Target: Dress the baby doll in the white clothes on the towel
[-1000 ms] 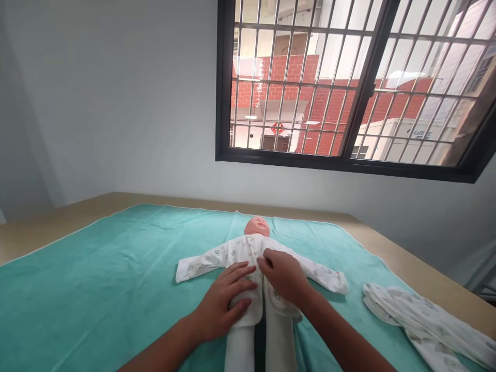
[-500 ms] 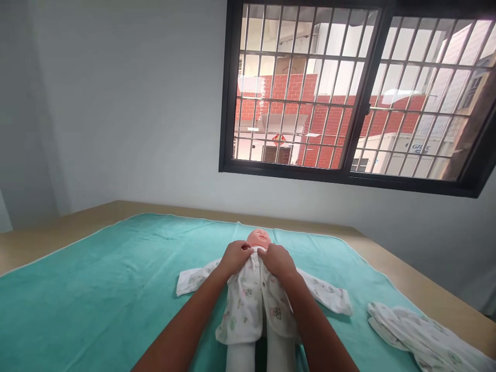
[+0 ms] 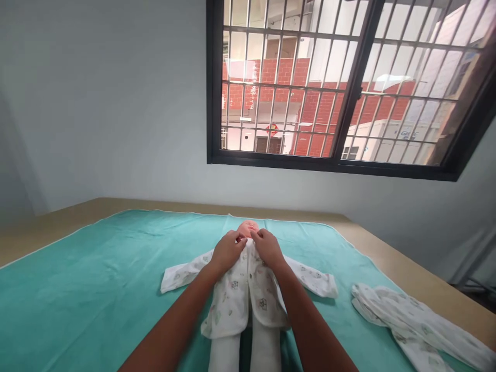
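Observation:
A baby doll [image 3: 248,227] lies on its back on a teal towel [image 3: 96,279], head toward the window. It wears a white printed sleepsuit [image 3: 232,299] with sleeves spread out to both sides. My left hand [image 3: 228,249] and my right hand [image 3: 266,247] meet at the doll's neck, fingers curled and pinching the two front edges of the sleepsuit by the collar. The doll's face is mostly hidden behind my hands. Its white legs reach toward me between my forearms.
A second white printed garment [image 3: 418,325] lies crumpled on the towel at the right. The towel covers a beige table [image 3: 406,268] set against a grey wall. A barred window [image 3: 341,88] hangs above.
Both hands have moved up from the doll's belly to its neck, where they now grip the sleepsuit's collar edges. The view shifted slightly.

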`<state>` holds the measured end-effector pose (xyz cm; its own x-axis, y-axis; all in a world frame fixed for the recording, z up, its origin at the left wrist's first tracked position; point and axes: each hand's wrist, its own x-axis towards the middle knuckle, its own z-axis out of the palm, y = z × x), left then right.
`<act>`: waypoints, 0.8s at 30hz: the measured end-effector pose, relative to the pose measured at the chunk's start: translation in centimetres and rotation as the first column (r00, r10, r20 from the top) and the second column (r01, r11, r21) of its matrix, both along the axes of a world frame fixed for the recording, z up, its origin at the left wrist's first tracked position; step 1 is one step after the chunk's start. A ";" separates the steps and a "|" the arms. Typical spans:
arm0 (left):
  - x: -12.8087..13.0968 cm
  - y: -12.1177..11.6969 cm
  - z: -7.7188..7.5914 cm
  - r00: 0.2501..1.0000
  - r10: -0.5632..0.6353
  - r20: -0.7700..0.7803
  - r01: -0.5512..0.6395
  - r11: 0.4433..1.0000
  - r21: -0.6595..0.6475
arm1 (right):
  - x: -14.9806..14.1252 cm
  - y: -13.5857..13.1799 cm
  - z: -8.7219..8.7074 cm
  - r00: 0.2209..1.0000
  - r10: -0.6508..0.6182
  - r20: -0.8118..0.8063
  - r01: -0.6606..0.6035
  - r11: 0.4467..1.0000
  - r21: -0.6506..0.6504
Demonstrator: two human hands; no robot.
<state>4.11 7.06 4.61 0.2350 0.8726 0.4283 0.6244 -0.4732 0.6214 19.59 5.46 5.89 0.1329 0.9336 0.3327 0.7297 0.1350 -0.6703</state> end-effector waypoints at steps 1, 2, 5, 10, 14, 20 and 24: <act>0.4 -0.2 -0.1 1.000 0.018 -0.007 -0.017 1.000 0.025 | -0.3 -0.6 0.2 1.000 -0.001 -0.026 0.001 1.000 0.023; 0.7 -0.5 -0.1 1.000 0.028 -0.013 -0.027 0.998 0.049 | -0.4 -1.4 0.4 0.999 0.003 -0.046 -0.001 0.999 0.040; 0.9 -2.0 -0.1 1.000 0.010 -0.026 -0.007 0.994 0.108 | 0.5 -5.9 0.4 0.997 0.039 -0.060 -0.036 0.998 0.051; -1.0 -7.0 -0.3 0.994 -0.096 -0.041 0.103 0.969 0.224 | 9.1 -17.1 -0.8 0.973 0.039 0.229 -0.032 0.999 -0.037; -1.2 -12.9 0.6 0.973 -0.224 -0.052 0.230 0.950 0.210 | 20.5 -22.5 -1.9 0.787 -0.182 0.589 0.241 0.970 -0.022; 2.1 -20.6 3.6 0.842 -0.538 -0.047 0.539 0.832 0.132 | 28.4 -23.8 -1.2 0.644 -0.243 0.725 0.499 0.852 -0.158; 3.0 -23.6 5.2 0.811 -0.584 0.043 0.583 0.812 0.035 | 23.0 -25.0 4.1 0.917 -0.237 0.321 0.291 0.948 -0.131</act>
<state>7.15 -16.57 9.83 0.6754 0.5695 0.4685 0.1958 -0.7510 0.6306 42.54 -19.59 10.04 0.3024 0.9245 0.2321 0.8913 -0.1880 -0.4127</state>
